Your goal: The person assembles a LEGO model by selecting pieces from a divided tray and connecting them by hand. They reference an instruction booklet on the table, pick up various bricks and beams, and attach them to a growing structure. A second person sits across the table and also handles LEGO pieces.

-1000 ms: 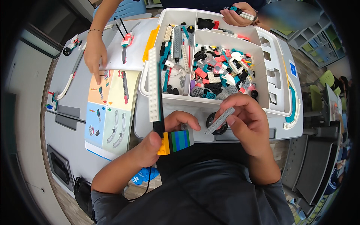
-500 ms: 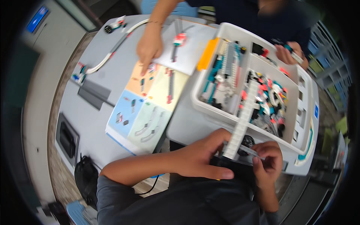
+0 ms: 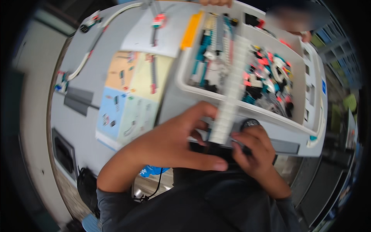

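A long white ridged strip [image 3: 230,92], blurred by motion, slants up from between my hands and passes in front of the parts bin. My left hand [image 3: 174,145] grips around its lower end, fingers curled behind it and thumb stretched out below. Beside the strip, my right hand [image 3: 255,147] has its fingers bent together at the dark lower part of the build. What they pinch is hidden. A black round wheel-like piece [image 3: 250,123] pokes out just above the right fingers.
A white divided bin [image 3: 270,113] of building pieces stands ahead on the grey table [image 3: 83,123]. Left of it lies a colour-panelled instruction booklet [image 3: 145,106]. A curved white track build [image 3: 79,65] lies at far left. A co-worker's hand [image 3: 216,2] touches the bin's far edge.
The view has shifted, so table things sit higher and further left. The co-worker's pointing hand has left the booklet. My right fingers have closed in nearer the strip, covering the grey beam seen before.
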Motion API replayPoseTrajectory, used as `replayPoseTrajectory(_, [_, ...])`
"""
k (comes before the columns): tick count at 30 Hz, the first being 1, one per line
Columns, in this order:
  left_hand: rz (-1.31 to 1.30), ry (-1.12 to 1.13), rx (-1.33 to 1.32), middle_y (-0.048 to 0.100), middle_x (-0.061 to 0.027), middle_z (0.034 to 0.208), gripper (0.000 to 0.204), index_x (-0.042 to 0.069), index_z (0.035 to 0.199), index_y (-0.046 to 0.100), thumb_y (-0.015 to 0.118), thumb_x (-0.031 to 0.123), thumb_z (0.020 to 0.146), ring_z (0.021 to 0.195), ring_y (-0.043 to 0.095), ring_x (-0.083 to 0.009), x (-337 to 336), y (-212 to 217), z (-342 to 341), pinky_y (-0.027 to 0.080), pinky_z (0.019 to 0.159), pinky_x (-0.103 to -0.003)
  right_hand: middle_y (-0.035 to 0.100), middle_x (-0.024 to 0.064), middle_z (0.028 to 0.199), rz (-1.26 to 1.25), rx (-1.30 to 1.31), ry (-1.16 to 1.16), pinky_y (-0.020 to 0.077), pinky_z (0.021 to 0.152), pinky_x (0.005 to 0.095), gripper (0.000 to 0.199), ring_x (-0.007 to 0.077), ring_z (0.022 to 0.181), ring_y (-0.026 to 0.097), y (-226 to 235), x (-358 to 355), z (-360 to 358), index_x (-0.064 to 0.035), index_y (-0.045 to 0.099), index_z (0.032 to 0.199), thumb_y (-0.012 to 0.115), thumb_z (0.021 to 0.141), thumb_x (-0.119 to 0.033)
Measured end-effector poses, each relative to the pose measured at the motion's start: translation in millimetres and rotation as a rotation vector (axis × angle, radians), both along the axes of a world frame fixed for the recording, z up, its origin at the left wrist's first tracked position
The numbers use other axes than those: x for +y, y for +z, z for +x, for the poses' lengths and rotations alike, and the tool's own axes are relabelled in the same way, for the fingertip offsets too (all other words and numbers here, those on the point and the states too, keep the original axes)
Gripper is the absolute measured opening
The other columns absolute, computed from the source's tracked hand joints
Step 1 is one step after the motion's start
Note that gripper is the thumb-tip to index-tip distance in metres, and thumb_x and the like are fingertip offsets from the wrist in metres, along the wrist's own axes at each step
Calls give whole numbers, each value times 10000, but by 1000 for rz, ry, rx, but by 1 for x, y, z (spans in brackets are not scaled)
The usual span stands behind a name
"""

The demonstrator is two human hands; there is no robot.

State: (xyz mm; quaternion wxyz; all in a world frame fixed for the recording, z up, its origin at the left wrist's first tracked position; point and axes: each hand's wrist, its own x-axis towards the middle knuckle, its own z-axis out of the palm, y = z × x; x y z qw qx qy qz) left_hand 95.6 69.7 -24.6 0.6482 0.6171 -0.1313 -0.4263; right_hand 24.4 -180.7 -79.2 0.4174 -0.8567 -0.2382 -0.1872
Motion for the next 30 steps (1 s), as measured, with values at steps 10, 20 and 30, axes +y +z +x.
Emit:
replayPoseTrajectory(10, [-90, -118, -109, 421, -198, 1627, 1133, 31, 1504, 466, 1063, 197, 556, 1263, 569, -202, 14, -12, 10, 446, 1019, -366, 629, 92, 1009, 105, -79, 68, 522, 707, 384, 480, 278, 825, 626, 13, -3, 10, -32, 748, 1166, 819, 701, 65])
replayPoseTrajectory(20, [-66, -215, -293, 494, -236, 1517, 786, -6, 1311, 667, 842, 593, 833, 1218, 571, -299, 13, -12, 15, 429, 1062, -433, 636, 89, 972, 214, -3, 31, 516, 677, 350, 360, 245, 777, 626, 30, -10, 2, -28, 766, 1078, 801, 736, 77])
replayPoseTrajectory(30, [53, 108, -423, 474, -127, 1283, 1056, 26, 1042, 623, 148, 957, 893, 1107, 542, -191, -5, 1, -11, 446, 966, -336, 622, 68, 927, 218, -106, 114, 501, 642, 340, 437, 211, 749, 610, 70, 3, -4, -34, 782, 1123, 802, 699, 73])
